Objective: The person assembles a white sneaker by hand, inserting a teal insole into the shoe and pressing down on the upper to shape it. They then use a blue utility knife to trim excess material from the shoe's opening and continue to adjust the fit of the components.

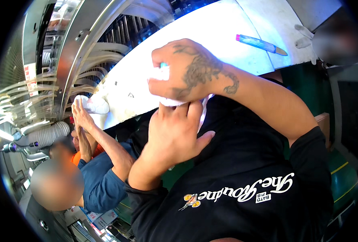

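Note:
My right hand [189,68], tattooed on the back, comes in from the right over the white tabletop, its fingers curled down onto a white cloth piece [173,103]. Just below it, my left hand [177,131] reaches forward with bent fingers on the same cloth; the fingertips are hidden and the thumb sticks out to the right. Part of the cloth hangs down beside the left fingers, at the table's near edge. Most of it is covered by my hands, so its shape cannot be made out.
A blue tool with a pink end and tan tip [261,44] lies on the bright white table [223,24]. At left a co-worker's hands [82,117] are at a white piece [95,104]. White gloves [304,36] are beside another person at far right. Pale tubes [30,86] line the machine.

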Demonstrator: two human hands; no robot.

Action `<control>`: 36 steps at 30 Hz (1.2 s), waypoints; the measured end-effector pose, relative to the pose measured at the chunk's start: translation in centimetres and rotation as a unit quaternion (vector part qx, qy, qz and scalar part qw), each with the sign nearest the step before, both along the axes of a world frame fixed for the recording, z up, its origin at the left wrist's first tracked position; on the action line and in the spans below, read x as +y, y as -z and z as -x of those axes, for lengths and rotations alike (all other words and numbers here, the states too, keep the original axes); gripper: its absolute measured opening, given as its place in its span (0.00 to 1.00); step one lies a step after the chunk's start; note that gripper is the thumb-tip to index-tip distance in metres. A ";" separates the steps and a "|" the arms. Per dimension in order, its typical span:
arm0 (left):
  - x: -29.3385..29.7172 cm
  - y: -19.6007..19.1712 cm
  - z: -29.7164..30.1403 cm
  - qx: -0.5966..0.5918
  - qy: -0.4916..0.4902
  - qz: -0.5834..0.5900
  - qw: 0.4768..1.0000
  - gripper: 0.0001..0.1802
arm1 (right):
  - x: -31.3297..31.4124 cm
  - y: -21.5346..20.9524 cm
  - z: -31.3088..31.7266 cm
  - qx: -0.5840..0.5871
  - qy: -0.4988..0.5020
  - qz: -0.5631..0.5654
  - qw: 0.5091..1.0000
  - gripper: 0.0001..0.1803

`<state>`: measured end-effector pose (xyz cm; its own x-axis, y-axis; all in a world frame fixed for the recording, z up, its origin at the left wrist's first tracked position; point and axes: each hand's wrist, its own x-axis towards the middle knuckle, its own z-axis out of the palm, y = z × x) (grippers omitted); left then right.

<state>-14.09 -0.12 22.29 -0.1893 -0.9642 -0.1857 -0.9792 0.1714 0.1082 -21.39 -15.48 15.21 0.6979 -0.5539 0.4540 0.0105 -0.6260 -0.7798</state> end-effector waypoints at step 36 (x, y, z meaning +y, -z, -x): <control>-8.1 7.0 -5.6 0.352 0.092 0.371 0.854 0.43 | -2.0 -2.1 8.7 0.036 -0.036 0.178 0.983 0.35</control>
